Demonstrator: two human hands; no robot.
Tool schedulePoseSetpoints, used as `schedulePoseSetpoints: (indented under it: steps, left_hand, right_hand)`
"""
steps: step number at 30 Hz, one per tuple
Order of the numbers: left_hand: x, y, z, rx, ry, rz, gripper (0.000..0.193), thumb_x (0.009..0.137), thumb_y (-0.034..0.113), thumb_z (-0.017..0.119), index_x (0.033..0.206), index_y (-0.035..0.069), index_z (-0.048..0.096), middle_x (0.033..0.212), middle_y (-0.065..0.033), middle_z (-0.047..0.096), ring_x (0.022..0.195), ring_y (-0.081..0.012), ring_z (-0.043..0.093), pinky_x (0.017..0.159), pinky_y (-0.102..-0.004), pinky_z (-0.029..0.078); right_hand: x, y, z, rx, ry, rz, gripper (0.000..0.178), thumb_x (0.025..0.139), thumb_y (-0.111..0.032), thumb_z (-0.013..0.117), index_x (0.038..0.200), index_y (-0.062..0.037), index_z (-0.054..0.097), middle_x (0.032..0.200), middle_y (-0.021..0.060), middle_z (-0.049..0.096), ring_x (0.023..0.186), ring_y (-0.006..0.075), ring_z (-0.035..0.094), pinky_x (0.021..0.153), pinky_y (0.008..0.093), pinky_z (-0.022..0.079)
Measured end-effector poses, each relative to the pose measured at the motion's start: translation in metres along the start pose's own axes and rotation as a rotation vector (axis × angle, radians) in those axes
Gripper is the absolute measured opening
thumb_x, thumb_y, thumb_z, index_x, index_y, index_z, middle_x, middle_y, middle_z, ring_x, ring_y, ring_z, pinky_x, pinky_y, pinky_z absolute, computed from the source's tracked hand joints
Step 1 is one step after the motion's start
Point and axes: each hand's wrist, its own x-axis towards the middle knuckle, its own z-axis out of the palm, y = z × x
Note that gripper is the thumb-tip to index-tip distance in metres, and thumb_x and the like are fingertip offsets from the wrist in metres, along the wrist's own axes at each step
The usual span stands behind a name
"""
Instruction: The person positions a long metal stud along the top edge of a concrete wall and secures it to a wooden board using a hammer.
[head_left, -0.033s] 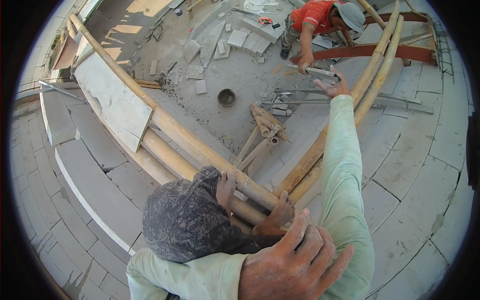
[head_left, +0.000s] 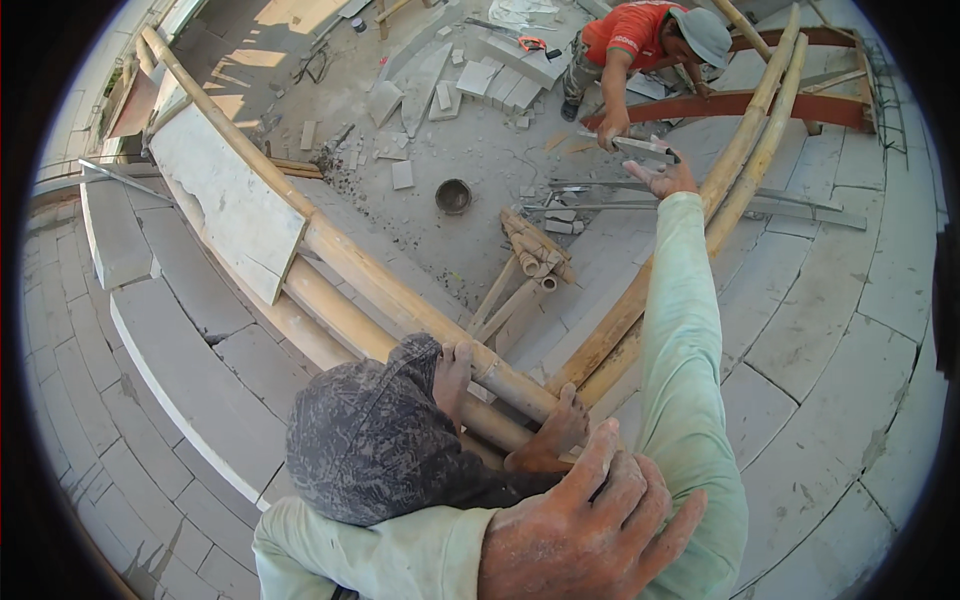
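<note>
A wide floor of pale stone slabs point(head_left: 830, 330) curves around an open gap, and long bamboo poles point(head_left: 400, 290) cross that gap from the top left edge down to the middle. More bamboo poles point(head_left: 740, 160) run up toward the top right corner. Far below lies a dusty ground point(head_left: 450, 140) with loose stone pieces and a small round bucket point(head_left: 453, 196). A person in a dark speckled hood point(head_left: 380, 440) crouches at the lower middle and grips the bamboo with both hands. Another person in an orange shirt point(head_left: 630, 30) stands below at the top edge and lifts up a flat metal tool point(head_left: 645, 148). The right hand point(head_left: 668, 180) stretches out on a long arm in a light green sleeve, with fingers spread and open, just under that tool and almost touching it. The tool lies sideways, with its long side going left to right, right above the fingertips. The left hand point(head_left: 590, 535) is dusty and rests near the bottom edge with fingers spread, holding nothing. The right hand is much nearer to the tool.
</note>
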Motion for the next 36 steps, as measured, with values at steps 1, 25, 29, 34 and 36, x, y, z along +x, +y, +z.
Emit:
schedulePoseSetpoints:
  steps: [1,25,29,34,36]
  left_hand:
    - [0.003,0.003,-0.001,0.003,0.021,-0.026,0.036,0.079,0.020,0.051,0.111,0.004,0.058,0.089,-0.0157,0.061,0.085,-0.0268,0.059,0.089,-0.0497,0.043]
    - [0.009,0.021,0.008,0.178,0.129,0.058,0.028,0.072,0.021,0.059,0.095,0.006,0.063,0.078,-0.0080,0.061,0.073,-0.0201,0.059,0.085,-0.0468,0.043]
    - [0.010,0.024,0.001,0.199,0.027,0.109,0.029,0.071,0.022,0.059,0.096,0.008,0.063,0.079,-0.0080,0.062,0.075,-0.0198,0.061,0.085,-0.0473,0.043]
    - [0.005,0.002,0.031,0.172,0.079,0.046,0.040,0.080,0.020,0.056,0.117,0.005,0.055,0.086,-0.0120,0.059,0.079,-0.0223,0.061,0.077,-0.0438,0.049]
    - [0.013,-0.006,0.024,0.193,0.088,0.011,0.042,0.081,0.022,0.059,0.120,0.008,0.054,0.085,-0.0091,0.057,0.076,-0.0190,0.061,0.076,-0.0404,0.050]
  right_hand:
    - [0.006,0.003,-0.003,0.035,-0.050,0.057,0.052,0.083,-0.012,0.061,0.127,0.0017,0.036,0.120,0.0322,0.041,0.109,0.0419,0.049,0.080,0.0475,0.054]
    - [-0.096,0.154,0.019,-0.950,-0.352,0.153,0.038,0.074,-0.008,0.054,0.109,0.0041,0.048,0.082,0.0139,0.057,0.059,0.0192,0.055,0.049,0.0304,0.047]
    - [-0.075,0.158,0.014,-1.353,-0.398,-0.322,0.064,0.071,-0.015,0.059,0.127,0.0073,0.039,0.114,0.0268,0.054,0.101,0.0363,0.056,0.090,0.0366,0.043]
    - [-0.108,0.132,0.094,-1.380,-0.606,-0.522,0.069,0.073,-0.016,0.058,0.132,0.0073,0.032,0.129,0.0305,0.041,0.120,0.0412,0.041,0.102,0.0393,0.030]
    - [-0.123,0.108,0.123,-1.417,-0.640,-0.574,0.068,0.074,-0.015,0.058,0.132,0.0072,0.031,0.128,0.0307,0.043,0.117,0.0419,0.043,0.100,0.0402,0.033]
